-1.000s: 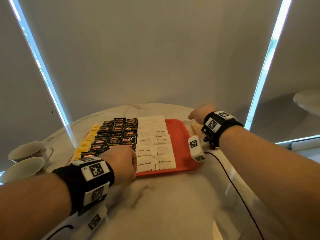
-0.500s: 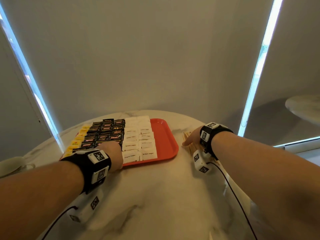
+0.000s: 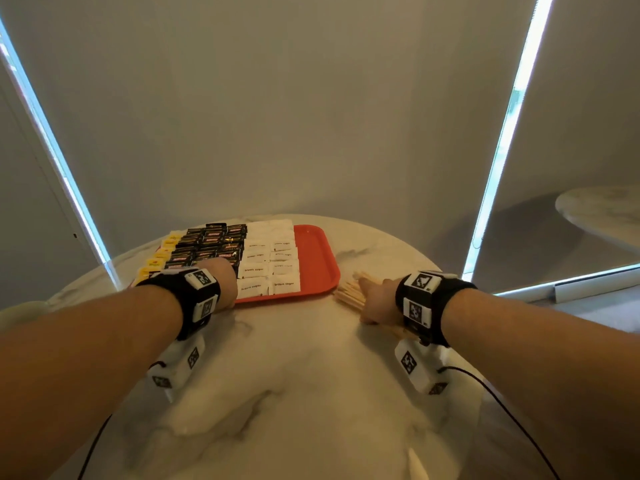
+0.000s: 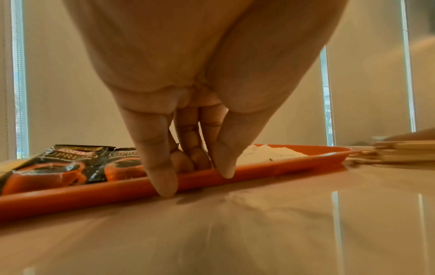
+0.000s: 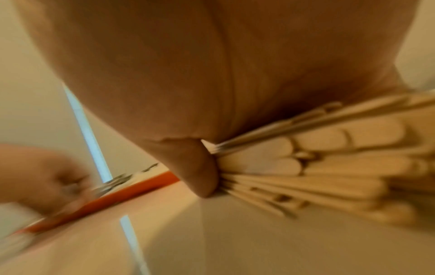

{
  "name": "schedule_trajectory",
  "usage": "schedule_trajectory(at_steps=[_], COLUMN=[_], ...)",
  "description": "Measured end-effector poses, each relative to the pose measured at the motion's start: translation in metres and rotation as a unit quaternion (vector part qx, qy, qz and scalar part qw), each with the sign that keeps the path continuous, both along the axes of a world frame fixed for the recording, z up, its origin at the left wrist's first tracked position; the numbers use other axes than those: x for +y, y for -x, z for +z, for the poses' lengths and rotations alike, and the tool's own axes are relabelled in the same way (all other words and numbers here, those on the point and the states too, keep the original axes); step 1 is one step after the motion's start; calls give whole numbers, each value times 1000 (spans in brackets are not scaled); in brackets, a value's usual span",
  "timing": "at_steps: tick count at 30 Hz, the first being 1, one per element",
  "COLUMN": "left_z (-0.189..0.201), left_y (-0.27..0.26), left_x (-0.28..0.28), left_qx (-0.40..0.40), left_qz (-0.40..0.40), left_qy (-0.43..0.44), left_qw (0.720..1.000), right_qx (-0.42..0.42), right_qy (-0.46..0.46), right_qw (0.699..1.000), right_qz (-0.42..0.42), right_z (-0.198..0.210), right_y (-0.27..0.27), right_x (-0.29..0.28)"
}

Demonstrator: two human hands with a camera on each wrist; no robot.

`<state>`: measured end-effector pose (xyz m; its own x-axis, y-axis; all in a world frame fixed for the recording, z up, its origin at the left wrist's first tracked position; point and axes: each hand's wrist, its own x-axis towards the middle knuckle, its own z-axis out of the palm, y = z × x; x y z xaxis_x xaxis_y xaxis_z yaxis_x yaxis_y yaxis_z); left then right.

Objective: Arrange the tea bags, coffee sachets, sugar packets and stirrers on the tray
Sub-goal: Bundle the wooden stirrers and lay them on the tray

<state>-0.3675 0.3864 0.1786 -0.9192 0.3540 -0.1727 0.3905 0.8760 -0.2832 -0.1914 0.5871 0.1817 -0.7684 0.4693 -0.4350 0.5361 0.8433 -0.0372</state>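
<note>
An orange tray (image 3: 317, 261) on the marble table holds rows of yellow tea bags (image 3: 156, 263), black coffee sachets (image 3: 211, 244) and white sugar packets (image 3: 268, 268); its right strip is bare. My left hand (image 3: 225, 282) pinches the tray's near rim (image 4: 70, 197), thumb (image 4: 162, 178) outside and curled fingers inside, beside a coffee sachet (image 4: 54, 163). Right of the tray's near corner lies a pile of wooden stirrers (image 3: 348, 294). My right hand (image 3: 372, 296) lies over it. In the blurred right wrist view the thumb (image 5: 202, 167) presses on a fanned bundle of stirrers (image 5: 317, 163) under the palm.
The round marble table (image 3: 304, 393) extends toward me between my forearms. A pale cup (image 3: 17, 311) shows at the far left edge. A second round table (image 3: 602, 216) stands at the right. Cables trail from both wrist cameras.
My right hand has drawn back from beside the tray's far right edge to the stirrer pile near its near right corner. The left hand stays on the tray's near rim. The head view shifted right.
</note>
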Motion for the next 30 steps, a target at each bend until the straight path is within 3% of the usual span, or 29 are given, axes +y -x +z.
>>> schedule_trajectory(at_steps=[7,15,23,28,30], left_z=[9,13,7,19,31], left_y=[-11,-65,-112,-117,-113], left_x=[-6,-20,-16,-25,-42], left_qx=[-21,-70,-127,-183,-168], left_qz=[-23,-50,-95,-89,-69], left_qy=[-35,-130,-171,-240,-292], left_qw=[999,988,972,949,939], right_qx=[-48,-70,-81,6,24], right_qy=[28,49,9,-13,-9], right_qw=[992,946,923,924,931], right_qz=[115,311,377,382,364], right_z=[-23,-20,-19,-6,-6], right_y=[-35,-55,-48,-51,-51], right_x=[-60,-152,-182,-174,-173])
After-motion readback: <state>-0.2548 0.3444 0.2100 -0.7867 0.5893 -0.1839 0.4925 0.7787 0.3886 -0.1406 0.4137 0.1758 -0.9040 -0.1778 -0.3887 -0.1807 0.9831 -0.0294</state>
